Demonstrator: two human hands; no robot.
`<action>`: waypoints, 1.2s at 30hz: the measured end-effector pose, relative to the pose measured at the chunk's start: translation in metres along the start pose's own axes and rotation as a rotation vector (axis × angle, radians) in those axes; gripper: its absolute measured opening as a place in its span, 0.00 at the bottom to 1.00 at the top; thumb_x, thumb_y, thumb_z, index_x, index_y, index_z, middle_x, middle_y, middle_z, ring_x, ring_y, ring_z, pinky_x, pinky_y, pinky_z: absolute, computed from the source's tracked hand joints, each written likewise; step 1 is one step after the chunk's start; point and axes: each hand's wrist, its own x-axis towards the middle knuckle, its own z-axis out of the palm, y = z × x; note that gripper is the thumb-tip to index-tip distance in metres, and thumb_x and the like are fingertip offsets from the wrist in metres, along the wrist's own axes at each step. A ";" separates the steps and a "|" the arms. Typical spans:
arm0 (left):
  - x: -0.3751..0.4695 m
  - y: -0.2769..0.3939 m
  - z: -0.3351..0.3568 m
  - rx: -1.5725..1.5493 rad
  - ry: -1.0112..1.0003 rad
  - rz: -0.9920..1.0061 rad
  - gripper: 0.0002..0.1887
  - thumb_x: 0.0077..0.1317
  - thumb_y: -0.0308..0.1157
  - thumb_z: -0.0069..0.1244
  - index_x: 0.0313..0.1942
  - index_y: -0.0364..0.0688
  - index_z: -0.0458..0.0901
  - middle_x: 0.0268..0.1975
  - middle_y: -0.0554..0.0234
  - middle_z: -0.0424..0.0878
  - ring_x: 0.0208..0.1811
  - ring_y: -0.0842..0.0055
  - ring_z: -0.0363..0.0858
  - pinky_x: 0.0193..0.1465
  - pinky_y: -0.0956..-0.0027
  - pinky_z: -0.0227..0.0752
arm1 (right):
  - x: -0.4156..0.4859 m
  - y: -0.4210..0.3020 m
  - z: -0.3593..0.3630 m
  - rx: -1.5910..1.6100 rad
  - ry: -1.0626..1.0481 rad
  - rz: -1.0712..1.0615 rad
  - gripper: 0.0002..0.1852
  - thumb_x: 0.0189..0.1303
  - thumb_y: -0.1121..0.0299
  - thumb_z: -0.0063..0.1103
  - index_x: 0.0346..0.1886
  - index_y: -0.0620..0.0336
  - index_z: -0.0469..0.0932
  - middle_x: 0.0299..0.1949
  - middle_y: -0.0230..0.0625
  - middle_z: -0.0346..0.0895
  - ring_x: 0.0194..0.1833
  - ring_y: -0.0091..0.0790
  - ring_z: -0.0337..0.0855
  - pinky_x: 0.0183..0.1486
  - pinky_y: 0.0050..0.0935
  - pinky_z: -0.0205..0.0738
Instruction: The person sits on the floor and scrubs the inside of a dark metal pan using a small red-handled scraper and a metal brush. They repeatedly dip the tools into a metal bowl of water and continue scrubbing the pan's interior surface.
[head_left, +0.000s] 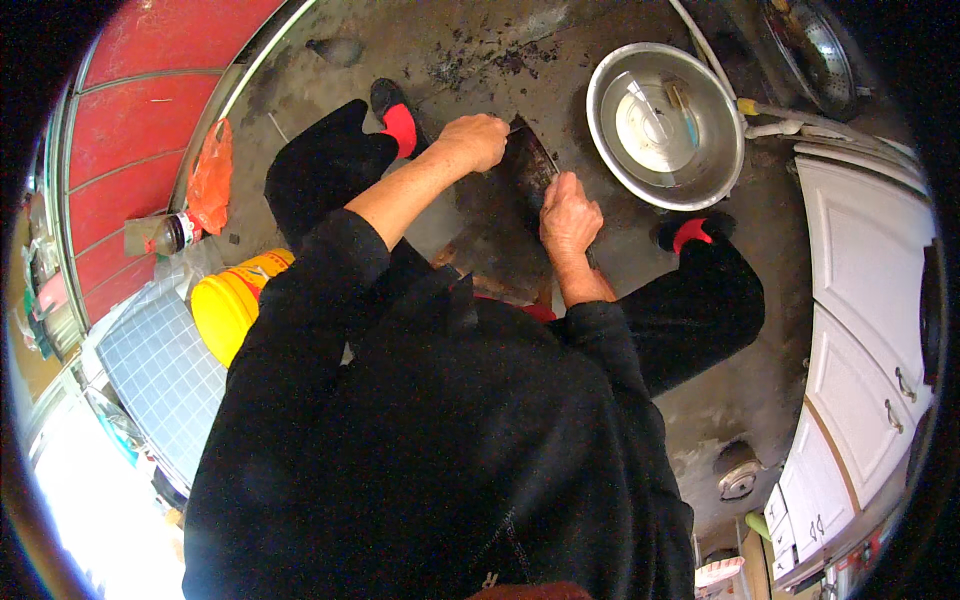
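Observation:
My left hand (480, 142) is closed in a fist near the upper end of a long dark object (531, 165); a thin bright piece shows at its fingertips, too small to name. The dark object has a pale, narrow edge on its right side and slants between my hands. My right hand (571, 214) is closed around the lower part of that edge. Whether it is a blade or a board I cannot tell. To the right, a round steel basin (716, 176) stands on the floor with clear water and a few slim items in it, one of them blue.
Dark scraps (495, 64) litter the concrete floor ahead. At left are an orange plastic bag (210, 184), a dark bottle (176, 232) and a yellow bucket (225, 311). A hose (795, 116) runs beside the basin, near a metal colander (817, 56) and white cabinets (862, 247).

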 end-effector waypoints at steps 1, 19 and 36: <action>0.001 -0.002 -0.001 -0.003 0.001 0.043 0.13 0.67 0.37 0.42 0.46 0.41 0.79 0.42 0.48 0.83 0.46 0.52 0.80 0.48 0.50 0.73 | -0.002 0.001 0.002 -0.002 -0.012 0.007 0.10 0.62 0.61 0.53 0.27 0.54 0.69 0.24 0.35 0.76 0.21 0.45 0.78 0.28 0.41 0.72; 0.015 0.002 0.011 -0.051 0.126 0.043 0.14 0.67 0.37 0.42 0.47 0.41 0.78 0.39 0.44 0.83 0.42 0.49 0.81 0.43 0.48 0.75 | 0.006 0.009 0.003 -0.016 0.018 0.056 0.10 0.61 0.60 0.54 0.30 0.53 0.69 0.25 0.38 0.77 0.21 0.46 0.78 0.27 0.43 0.73; -0.014 0.024 -0.029 0.359 0.104 0.233 0.10 0.61 0.30 0.44 0.39 0.41 0.81 0.30 0.52 0.85 0.34 0.59 0.85 0.37 0.56 0.78 | 0.004 0.008 -0.002 -0.026 0.010 0.047 0.10 0.62 0.61 0.53 0.28 0.54 0.69 0.24 0.37 0.76 0.22 0.45 0.77 0.28 0.41 0.71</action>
